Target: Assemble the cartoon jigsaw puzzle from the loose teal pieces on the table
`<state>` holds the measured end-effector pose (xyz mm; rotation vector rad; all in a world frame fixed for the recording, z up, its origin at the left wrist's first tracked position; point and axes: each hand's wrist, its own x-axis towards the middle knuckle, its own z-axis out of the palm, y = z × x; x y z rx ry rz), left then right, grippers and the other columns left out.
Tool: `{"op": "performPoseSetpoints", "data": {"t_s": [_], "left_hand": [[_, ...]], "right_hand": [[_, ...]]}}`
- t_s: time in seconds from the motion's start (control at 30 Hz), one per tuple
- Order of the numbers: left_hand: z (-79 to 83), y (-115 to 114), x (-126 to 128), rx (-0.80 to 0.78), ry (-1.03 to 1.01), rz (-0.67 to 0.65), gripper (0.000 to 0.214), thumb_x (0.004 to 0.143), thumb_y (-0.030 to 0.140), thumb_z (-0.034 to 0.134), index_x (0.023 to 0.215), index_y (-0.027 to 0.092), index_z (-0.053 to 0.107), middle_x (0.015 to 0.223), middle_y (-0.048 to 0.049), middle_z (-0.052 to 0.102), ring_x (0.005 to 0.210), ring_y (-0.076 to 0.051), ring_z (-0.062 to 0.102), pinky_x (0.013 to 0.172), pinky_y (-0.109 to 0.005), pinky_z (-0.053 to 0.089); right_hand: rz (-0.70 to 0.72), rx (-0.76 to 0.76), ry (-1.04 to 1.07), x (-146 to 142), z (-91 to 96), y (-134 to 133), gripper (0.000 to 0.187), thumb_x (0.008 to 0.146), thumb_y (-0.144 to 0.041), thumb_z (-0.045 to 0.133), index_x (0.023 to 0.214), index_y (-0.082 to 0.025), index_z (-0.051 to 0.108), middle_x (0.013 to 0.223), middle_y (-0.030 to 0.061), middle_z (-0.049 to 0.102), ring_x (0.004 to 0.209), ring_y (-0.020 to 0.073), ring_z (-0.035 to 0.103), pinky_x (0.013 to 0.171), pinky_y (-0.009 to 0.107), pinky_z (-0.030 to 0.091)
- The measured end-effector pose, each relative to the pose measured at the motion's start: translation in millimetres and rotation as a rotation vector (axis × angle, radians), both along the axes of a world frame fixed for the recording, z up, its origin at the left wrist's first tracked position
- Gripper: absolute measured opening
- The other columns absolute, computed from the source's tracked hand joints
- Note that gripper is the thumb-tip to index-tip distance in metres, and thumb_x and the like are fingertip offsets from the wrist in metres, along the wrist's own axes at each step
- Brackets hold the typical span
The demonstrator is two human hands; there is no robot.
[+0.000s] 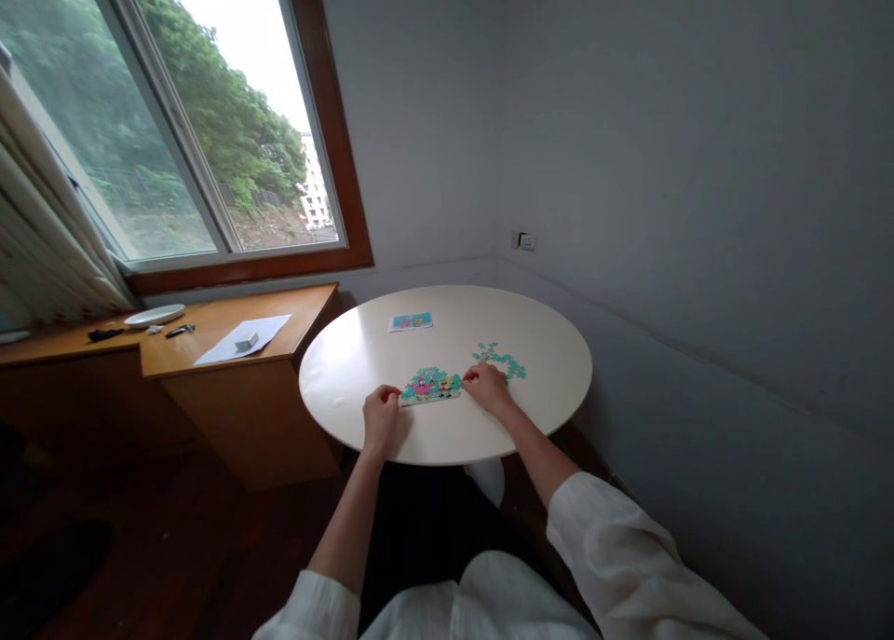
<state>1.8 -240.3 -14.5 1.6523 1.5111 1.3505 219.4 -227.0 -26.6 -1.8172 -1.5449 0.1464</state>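
A partly assembled jigsaw puzzle [429, 386] lies on the round white table [447, 440], with pink and yellow cartoon figures on a teal background and a straight lower edge. At its left end, my left hand [382, 418] has its thumb and finger closed on the puzzle's corner. My right hand [487, 386] is pinched at the right end, fingertips on a small puzzle piece against the assembled part; the fingers partly hide it. Loose teal puzzle pieces [515, 368] are scattered just beyond and to the right of that hand.
Farther back on the table lies a small picture card [411, 321] with similar colours. To the left, a wooden desk [314, 314] carries a paper sheet [260, 331], a small grey box [247, 342] and a white plate [155, 315]. Walls stand behind and to the right.
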Motion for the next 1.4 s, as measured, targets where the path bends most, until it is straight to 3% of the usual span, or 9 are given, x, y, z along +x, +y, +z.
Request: {"op": "performPoseSetpoints", "data": {"t_s": [0.2,0.43,0.87,1.0,1.2,1.4], "left_hand": [[-0.9,-0.2,-0.6,0.0,0.004,-0.005,0.022,0.066,0.02,0.04,0.066,0.017,0.061,0.071,-0.0056,0.066,0.067,-0.018,0.058,0.061,-0.028,0.041],[1.4,-1.2,-0.3,-0.01,-0.006,-0.006,0.022,0.066,0.02,0.04,0.067,0.017,0.062,0.071,-0.0059,0.066,0.068,-0.018,0.058,0.063,-0.028,0.042],[2.1,-0.9,-1.9,-0.032,-0.006,-0.007,0.022,0.067,0.02,0.04,0.068,0.016,0.062,0.073,-0.0061,0.066,0.07,-0.018,0.059,0.064,-0.028,0.043],[2.9,-1.9,-2.1,-0.04,-0.005,-0.011,0.022,0.067,0.02,0.04,0.069,0.016,0.062,0.074,-0.0065,0.066,0.07,-0.018,0.059,0.063,-0.028,0.043],[1.9,-2.4,-1.8,-0.045,-0.026,-0.008,0.021,0.066,0.019,0.041,0.068,0.017,0.062,0.072,-0.0057,0.066,0.07,-0.018,0.059,0.062,-0.028,0.042],[2.7,-3.0,-1.0,-0.038,-0.024,-0.006,0.021,0.065,0.019,0.04,0.066,0.017,0.061,0.069,-0.0046,0.064,0.068,-0.018,0.059,0.062,-0.028,0.042]], "right_hand": [[0.001,0.03,0.064,1.0,0.6,0.5,0.017,0.067,-0.018,0.057,0.078,-0.021,0.068,0.082,0.0013,0.067,0.079,0.0147,0.058,0.074,0.026,0.037],[0.016,-0.034,-0.084,-3.6,5.1,-5.9,0.013,0.07,-0.019,0.056,0.07,-0.021,0.069,0.087,0.0037,0.067,0.092,0.0199,0.053,0.079,0.032,0.033],[-0.065,0.01,-0.107,-5.2,6.6,-7.8,0.022,0.075,-0.013,0.047,0.079,-0.019,0.067,0.093,0.0057,0.064,0.093,0.0194,0.053,0.079,0.032,0.032],[-0.091,0.087,-0.116,-5.4,6.6,-10.8,0.025,0.075,-0.012,0.044,0.084,-0.02,0.066,0.096,0.0052,0.064,0.095,0.0189,0.053,0.082,0.032,0.031],[-0.158,0.128,-0.181,28.2,9.9,-13.4,0.031,0.077,-0.008,0.041,0.093,-0.018,0.066,0.099,0.0069,0.064,0.096,0.02,0.054,0.083,0.033,0.033],[-0.172,-0.043,-0.216,74.1,11.0,-6.1,0.032,0.079,-0.006,0.041,0.09,-0.014,0.069,0.099,0.0109,0.064,0.092,0.0198,0.059,0.079,0.03,0.04]]}}
